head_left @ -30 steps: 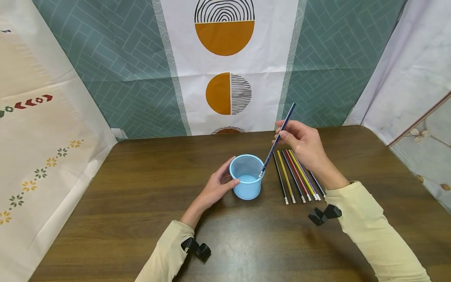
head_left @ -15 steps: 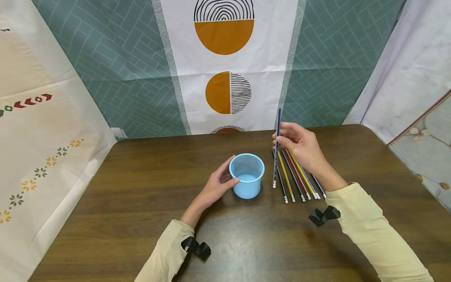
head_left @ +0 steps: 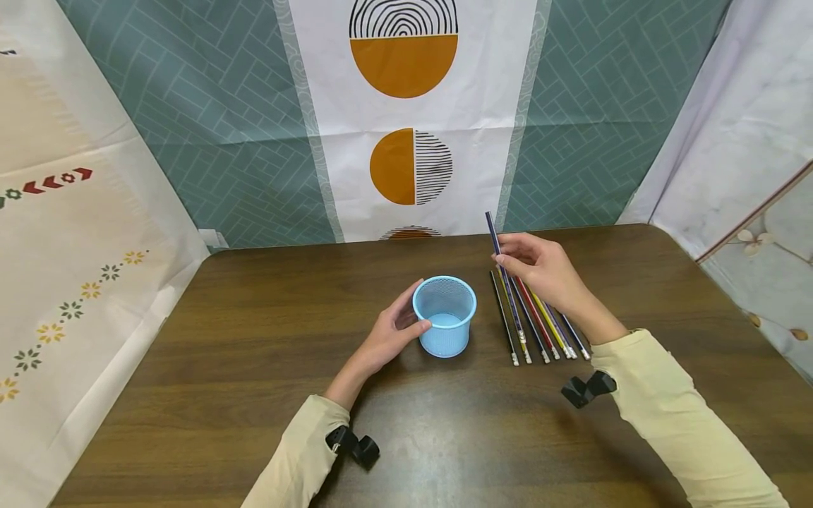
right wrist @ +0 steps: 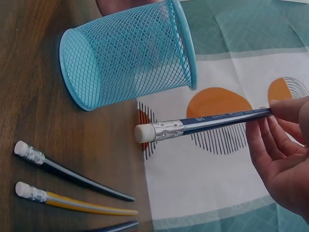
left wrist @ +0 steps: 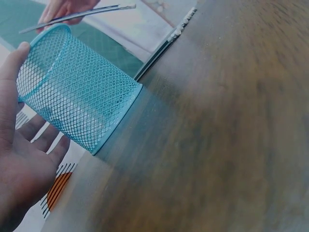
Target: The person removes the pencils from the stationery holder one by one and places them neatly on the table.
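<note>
A light blue mesh pencil cup (head_left: pixel 444 342) stands upright on the table, with no pencils showing inside it. My left hand (head_left: pixel 387 335) holds it from the left, thumb on the rim and fingers around the far side. To the right, my right hand (head_left: pixel 540 268) pinches a dark blue pencil (head_left: pixel 511 300) between thumb and fingers. That pencil tilts with its white eraser end (right wrist: pixel 146 133) low and its other end up, over the row of pencils and apart from the cup. Below lie a black pencil (head_left: pixel 504 324), a red pencil (head_left: pixel 537 317) and several more, partly hidden.
The brown wooden table (head_left: pixel 254 353) ends at a patterned cloth backdrop (head_left: pixel 254 127). Pale cloths hang at the left (head_left: pixel 76 282) and right (head_left: pixel 737 141). A black wrist camera (head_left: pixel 587 388) sits on each forearm.
The pencil in my right hand has swung away from the cup's rim; its eraser end has moved right, over the other pencils. My right hand is slightly lower. The left hand and cup stay put.
</note>
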`<state>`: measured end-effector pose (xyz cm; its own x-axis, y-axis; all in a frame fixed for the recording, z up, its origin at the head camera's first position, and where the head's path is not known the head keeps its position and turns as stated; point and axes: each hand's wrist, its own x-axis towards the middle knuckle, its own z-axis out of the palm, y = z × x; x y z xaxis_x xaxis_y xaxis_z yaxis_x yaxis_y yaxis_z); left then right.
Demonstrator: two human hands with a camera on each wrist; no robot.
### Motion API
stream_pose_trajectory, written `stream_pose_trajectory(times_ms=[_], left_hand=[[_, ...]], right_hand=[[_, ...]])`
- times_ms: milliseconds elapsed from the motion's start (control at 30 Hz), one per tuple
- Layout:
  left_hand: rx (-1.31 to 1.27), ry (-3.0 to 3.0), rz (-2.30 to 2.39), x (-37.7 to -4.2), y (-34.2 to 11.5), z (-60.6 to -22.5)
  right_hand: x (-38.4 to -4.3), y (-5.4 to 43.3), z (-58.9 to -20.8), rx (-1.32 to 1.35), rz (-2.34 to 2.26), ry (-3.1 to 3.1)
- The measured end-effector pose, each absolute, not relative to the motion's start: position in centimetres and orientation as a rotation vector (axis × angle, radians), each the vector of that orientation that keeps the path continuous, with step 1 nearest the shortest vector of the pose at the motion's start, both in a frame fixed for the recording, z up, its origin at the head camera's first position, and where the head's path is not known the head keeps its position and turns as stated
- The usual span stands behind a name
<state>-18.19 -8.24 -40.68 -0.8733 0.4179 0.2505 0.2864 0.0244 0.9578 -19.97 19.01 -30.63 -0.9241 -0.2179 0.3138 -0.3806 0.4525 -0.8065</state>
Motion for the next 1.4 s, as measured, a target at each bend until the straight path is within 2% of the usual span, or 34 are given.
stream_pose_trajectory(times_ms=[1400], left_hand=[[0.741,2.184,1.988,-18.4,-8.3,-41.1]], right_hand=[[-22.7,25.2,-34.0,0.336,1.065,-2.775]])
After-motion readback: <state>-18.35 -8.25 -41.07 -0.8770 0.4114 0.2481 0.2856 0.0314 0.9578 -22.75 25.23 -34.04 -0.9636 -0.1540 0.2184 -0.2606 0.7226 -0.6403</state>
